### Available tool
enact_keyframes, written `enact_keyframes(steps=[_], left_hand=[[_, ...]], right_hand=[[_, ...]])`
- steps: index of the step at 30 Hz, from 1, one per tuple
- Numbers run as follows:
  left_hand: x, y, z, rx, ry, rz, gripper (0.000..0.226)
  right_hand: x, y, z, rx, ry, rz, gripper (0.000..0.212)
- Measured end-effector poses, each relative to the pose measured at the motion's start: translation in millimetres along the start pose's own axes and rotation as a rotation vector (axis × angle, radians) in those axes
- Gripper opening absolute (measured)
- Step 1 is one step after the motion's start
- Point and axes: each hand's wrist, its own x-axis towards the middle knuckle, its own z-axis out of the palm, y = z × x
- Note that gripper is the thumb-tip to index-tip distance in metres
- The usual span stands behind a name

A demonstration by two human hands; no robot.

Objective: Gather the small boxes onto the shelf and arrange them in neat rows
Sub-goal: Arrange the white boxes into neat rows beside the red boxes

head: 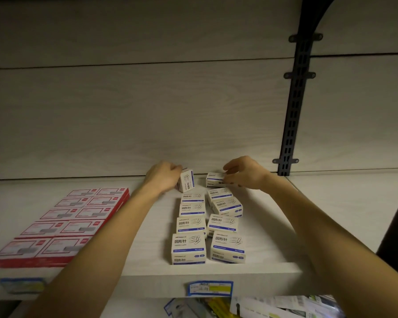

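Head view: left hand [164, 177] grips a box [187, 182] tipped on end; right hand [244, 174] pinches a flat box [214, 179], long axis sideways, on the shelf [262, 226]

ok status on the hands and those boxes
Left hand grips tilted box at the back. Right hand holds rear box. Two rows, right one crooked. Nothing in the way.

The shelf [269, 203] carries 10 small white boxes [189, 249] with blue stripes, counting the 2 at the back. Beside them lie 10 flat red-edged boxes [62, 228] in 2 columns of 5. 2 price labels [209, 288] sit on the front edge. 2 hands [244, 174] are in view.
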Motion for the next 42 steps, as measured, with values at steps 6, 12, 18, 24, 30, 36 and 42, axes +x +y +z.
enact_keyframes(steps=[6,12,18,24,30,36,42], left_hand=[[-3,3,1,0.131,0.035,0.055,0.052],[-7,3,-1,0.076,-0.037,0.118,0.061],[-3,-2,-1,-0.044,0.016,0.055,0.040],[5,-6,4,-0.306,-0.037,0.199,0.025],[0,-5,11,-0.379,-0.304,0.157,0.030],[-1,-3,18,-0.280,-0.223,0.225,0.018],[-1,0,23,-0.263,-0.229,0.232,0.022]], right_hand=[[-2,-1,2,-0.023,-0.023,-0.016,0.043],[-3,0,5,-0.110,0.001,-0.063,0.046],[-5,1,1,-0.086,-0.004,-0.058,0.042],[-9,-3,-4,0.072,-0.099,0.012,0.037],[-13,-9,-4,0.165,-0.119,0.081,0.030],[-12,-14,4,0.151,-0.066,0.083,0.020],[-10,-14,17,-0.051,-0.012,-0.011,0.028]])
